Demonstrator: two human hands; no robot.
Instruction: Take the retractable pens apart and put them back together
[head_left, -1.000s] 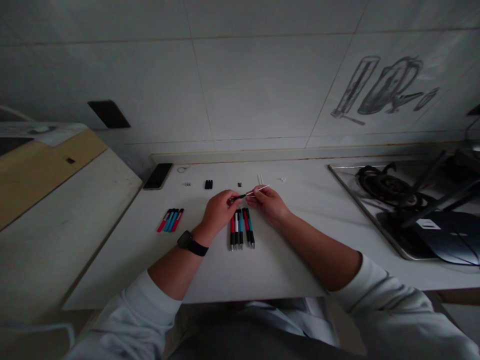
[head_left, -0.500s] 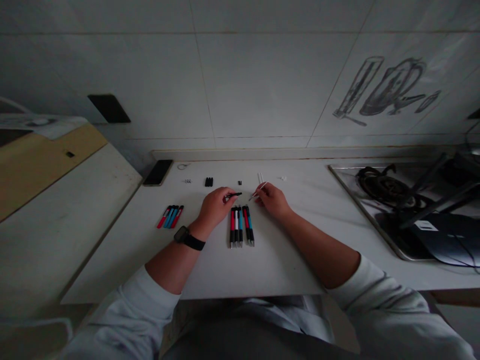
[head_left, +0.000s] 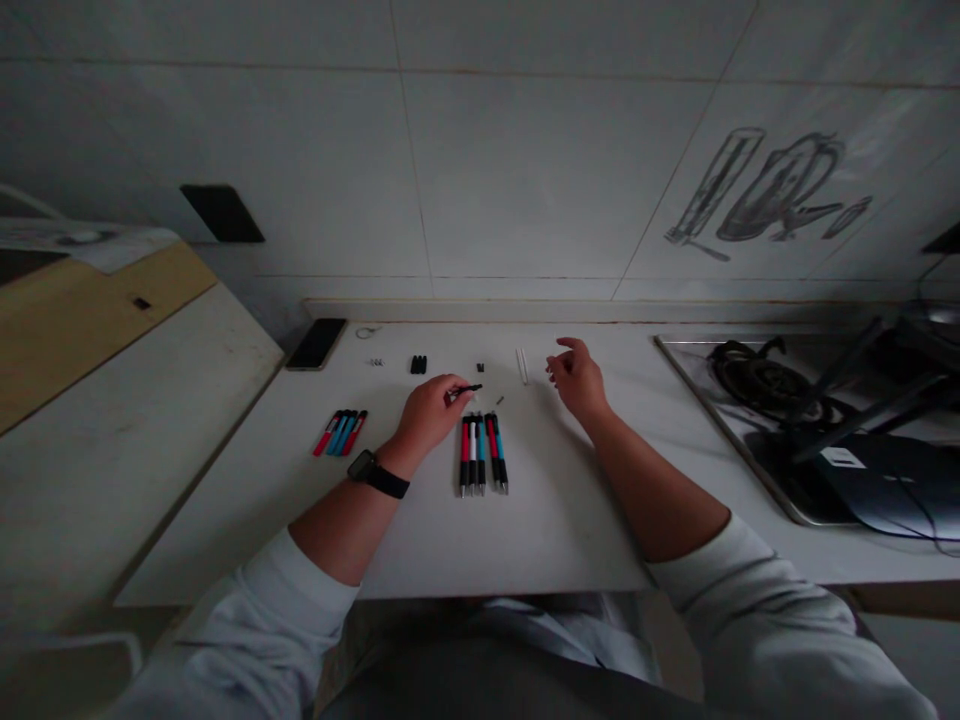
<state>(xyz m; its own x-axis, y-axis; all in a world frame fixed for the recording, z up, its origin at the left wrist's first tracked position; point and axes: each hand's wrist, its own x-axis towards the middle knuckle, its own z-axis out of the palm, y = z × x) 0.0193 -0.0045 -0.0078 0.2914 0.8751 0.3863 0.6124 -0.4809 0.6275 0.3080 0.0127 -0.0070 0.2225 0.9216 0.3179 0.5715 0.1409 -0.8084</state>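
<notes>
My left hand (head_left: 431,412) is closed, pinching a small black pen part (head_left: 471,388) above the table. My right hand (head_left: 579,382) hovers farther right with its index finger stretched out and its fingers apart; nothing shows in it. Just left of it lie thin white pen refills (head_left: 522,366). A tiny metallic piece (head_left: 500,400) rests between the hands. Below them, several click pens (head_left: 472,455) with red, white, blue and black barrels lie side by side, along with another group of pens (head_left: 496,453) just right of them.
Several red and blue pen barrels (head_left: 340,433) lie at the left. Black grips (head_left: 418,365), springs (head_left: 376,362), tiny black pieces (head_left: 481,367) and a ring (head_left: 367,332) line the back. A phone (head_left: 317,344) lies back left; a gas stove (head_left: 757,380) stands at the right.
My right hand has moved right and slightly away, and its fingers have spread. The thin white refill it held no longer shows in it. My left hand stays nearly still with the black part.
</notes>
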